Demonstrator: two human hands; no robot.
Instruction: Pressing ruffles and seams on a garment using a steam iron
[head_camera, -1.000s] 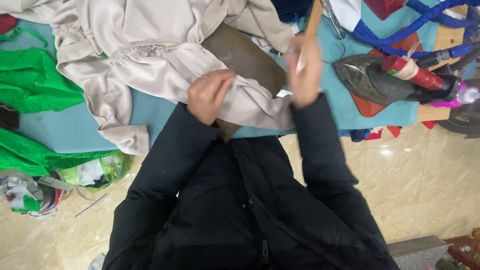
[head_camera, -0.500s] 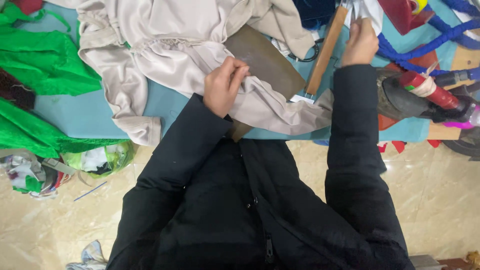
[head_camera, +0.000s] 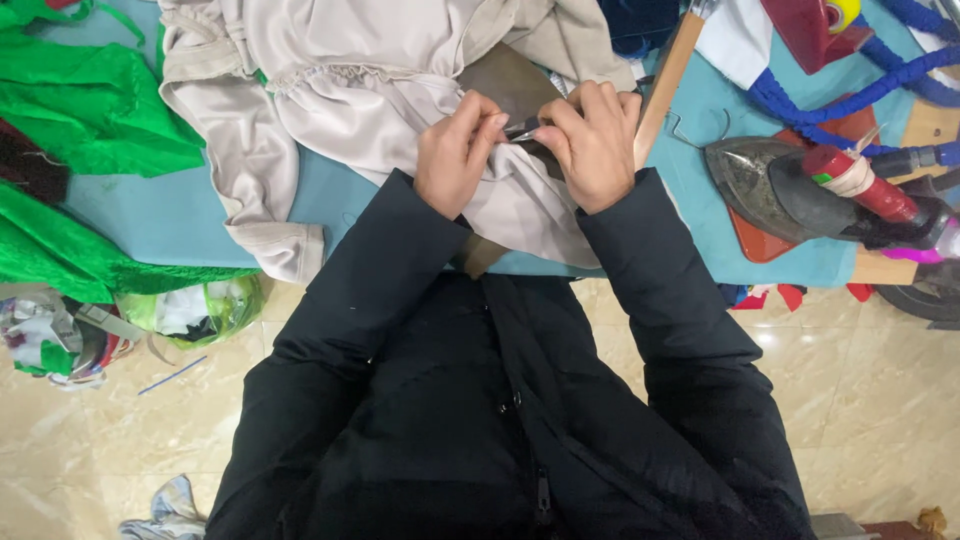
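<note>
Left hand (head_camera: 458, 152) and right hand (head_camera: 592, 143) meet over the near part of a beige garment (head_camera: 370, 80), fingertips facing each other and almost touching. Between them sits a small dark metallic tool (head_camera: 527, 128); its exact kind cannot be told at this size. The right hand's fingers are curled around the tool, gripping it, while the left hand's thumb and forefinger pinch at its tip together with a fold of the beige cloth. Both forearms are covered by black jacket sleeves (head_camera: 650, 270). The garment lies spread across a teal work table (head_camera: 150, 215), one cuffed sleeve hanging toward the near table edge, and it partly covers a brown pad (head_camera: 510, 80) directly beyond the hands. Just right of the right hand a wooden stick (head_camera: 665, 75) lies at a slant on the table. Farther right rests a dark flat iron (head_camera: 790, 190) on a red mat, with a red-and-white spool (head_camera: 860, 185) on it, and blue cord (head_camera: 850, 90) coils behind. At far left, green fabric (head_camera: 80, 100) is heaped on the table. Below the table edge, on the pale tiled floor (head_camera: 880, 400), lies a bundle of scraps (head_camera: 120, 320).
</note>
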